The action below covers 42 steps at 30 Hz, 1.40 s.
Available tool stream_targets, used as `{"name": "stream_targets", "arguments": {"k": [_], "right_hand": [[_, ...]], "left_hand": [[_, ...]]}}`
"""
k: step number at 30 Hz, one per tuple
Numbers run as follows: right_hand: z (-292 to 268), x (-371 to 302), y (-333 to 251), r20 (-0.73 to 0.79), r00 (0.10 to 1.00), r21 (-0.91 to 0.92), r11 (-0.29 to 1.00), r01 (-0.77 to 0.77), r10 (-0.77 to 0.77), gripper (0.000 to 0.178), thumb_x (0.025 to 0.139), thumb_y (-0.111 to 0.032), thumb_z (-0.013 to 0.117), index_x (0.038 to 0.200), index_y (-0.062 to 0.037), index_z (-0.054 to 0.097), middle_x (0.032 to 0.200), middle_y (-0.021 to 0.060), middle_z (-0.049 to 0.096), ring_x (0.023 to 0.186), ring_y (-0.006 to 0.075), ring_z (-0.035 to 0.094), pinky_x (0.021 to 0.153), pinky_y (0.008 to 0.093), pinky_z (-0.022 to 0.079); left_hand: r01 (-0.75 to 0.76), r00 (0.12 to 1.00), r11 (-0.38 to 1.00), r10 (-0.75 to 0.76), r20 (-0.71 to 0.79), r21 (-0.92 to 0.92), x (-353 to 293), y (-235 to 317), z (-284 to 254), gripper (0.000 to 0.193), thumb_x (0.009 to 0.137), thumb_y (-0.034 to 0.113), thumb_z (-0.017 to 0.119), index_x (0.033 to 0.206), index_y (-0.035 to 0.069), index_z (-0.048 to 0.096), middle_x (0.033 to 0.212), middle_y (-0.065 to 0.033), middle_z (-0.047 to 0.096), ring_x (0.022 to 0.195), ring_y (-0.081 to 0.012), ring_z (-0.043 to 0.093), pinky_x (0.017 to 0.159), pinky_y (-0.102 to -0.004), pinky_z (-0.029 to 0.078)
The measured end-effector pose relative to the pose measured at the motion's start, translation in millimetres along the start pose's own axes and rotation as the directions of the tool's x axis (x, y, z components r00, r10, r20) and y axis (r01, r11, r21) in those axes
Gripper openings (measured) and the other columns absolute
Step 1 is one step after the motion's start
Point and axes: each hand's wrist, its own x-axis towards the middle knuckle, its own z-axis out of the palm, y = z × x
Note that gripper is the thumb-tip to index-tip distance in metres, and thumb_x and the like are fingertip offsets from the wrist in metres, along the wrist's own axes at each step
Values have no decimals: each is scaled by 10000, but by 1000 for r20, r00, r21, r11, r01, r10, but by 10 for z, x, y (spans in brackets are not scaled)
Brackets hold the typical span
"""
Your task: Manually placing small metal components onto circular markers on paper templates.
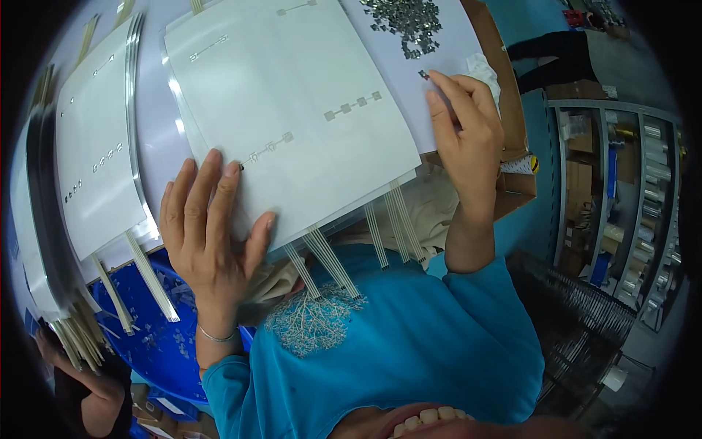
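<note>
A large white flexible sheet (285,80) with groups of small grey square pads lies in front of me, thin striped flat tails (333,263) hanging from its near edge. My left hand (201,219) rests flat on its left part, fingers spread. Beside that index fingertip a tiny dark piece (241,167) sits at the end of a row of pads. Right of the sheet, my right hand (468,132) has its index fingertip at one small shiny metallic piece (423,74) on the table. The thumb is apart from that piece. Farther back lies a pile of similar metallic pieces (406,29).
More white sheets (95,161) with tails lie stacked at the left. Below them stands a blue tub (157,336) with scraps. A cardboard box edge (504,88) and crumpled white tissue (484,73) are at the right, shelving (607,190) beyond. Another person's arm (95,380) shows lower left.
</note>
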Motion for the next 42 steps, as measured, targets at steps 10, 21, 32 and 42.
{"name": "stream_targets", "arguments": {"k": [10, 21, 32, 42], "right_hand": [[5, 3, 101, -33, 999, 141, 990, -5, 9, 139, 1021, -85, 771, 1128, -14, 824, 1062, 87, 748, 854, 156, 689, 677, 290, 539], [-172, -27, 65, 60, 998, 181, 983, -30, 19, 118, 1008, -66, 779, 1101, -8, 821, 989, 89, 751, 809, 158, 687, 701, 287, 531], [-185, -178, 49, 23, 993, 57, 992, 111, -112, 183, 995, -63, 800, 1167, -10, 834, 1051, 94, 743, 831, 196, 700, 712, 321, 555], [-172, -292, 14, -41, 994, -47, 994, 101, -103, 202, 1029, -84, 750, 1203, -6, 816, 1176, 118, 748, 1045, 271, 691, 893, 373, 564]], "left_hand": [[-24, 995, 995, 14, 96, 101, 26, 35, -65, 569, 993, 456, 760, 1484, 175, 706, 1554, -95, 661, 1510, -348, 534, 1242, -517, 430], [51, 998, 998, -52, 42, 23, 7, 58, 0, 604, 979, 482, 771, 1481, 157, 687, 1579, -60, 646, 1528, -302, 530, 1306, -508, 335], [3, 999, 998, -6, 54, 56, 3, 51, -1, 589, 989, 462, 767, 1504, 189, 682, 1581, -63, 644, 1523, -314, 531, 1296, -508, 346], [18, 999, 999, -18, 29, 32, 42, 69, -8, 562, 979, 414, 777, 1473, 158, 694, 1572, -72, 648, 1507, -325, 541, 1287, -503, 349]]}}
